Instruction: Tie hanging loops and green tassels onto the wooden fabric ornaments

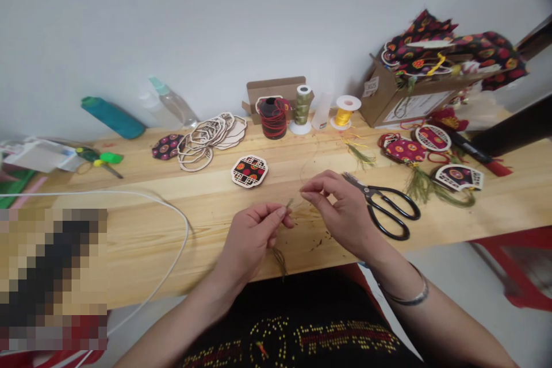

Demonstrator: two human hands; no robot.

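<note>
Between the thumb and fingers of my left hand [259, 227] is a bundle of olive-green thread [279, 259]. Its loose ends hang below the hand, and a short tip pokes out above the thumb. My right hand [338, 207] is closed in a pinch a little to the right; a very fine strand seems to run from its fingertips, too thin to make out fully. Black-handled scissors [388, 207] lie just right of that hand. Beyond both hands, a framed patterned fabric piece [249, 171] rests flat on the wooden table [207, 201].
Wooden frames [207, 138], a dark red cord spool [273, 118], a green thread cone [303, 106] and a yellow spool [344, 112] line the back. At right are tasselled ornaments [403, 149] and a cardboard box [401, 95]. A white cable [185, 230] curves at left.
</note>
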